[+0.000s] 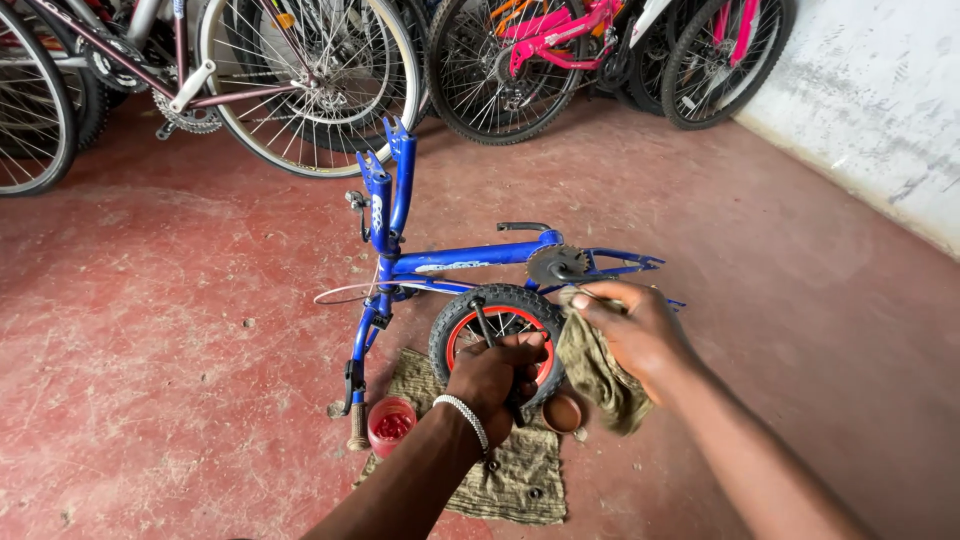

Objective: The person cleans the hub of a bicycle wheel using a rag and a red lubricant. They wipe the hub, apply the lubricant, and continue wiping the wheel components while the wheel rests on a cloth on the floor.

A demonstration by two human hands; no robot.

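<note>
A small blue bicycle frame [470,258] stands upside down on the red floor, fork legs pointing up. In front of it a small wheel [470,315] with a black tyre and an orange-red rim stands upright. My left hand [497,375] grips this wheel at its near side, together with a thin dark tool whose shaft rises over the rim. My right hand [632,325] holds an olive rag [598,375] and presses it close to the frame's chainring [556,264]. A beaded band circles my left wrist.
An olive cloth [505,480] lies on the floor under the wheel, with small parts on it. A red cup [391,424] and a brown bowl [562,412] stand beside it. Several full-size bicycles [300,80] line the back. A white wall [880,100] runs at right.
</note>
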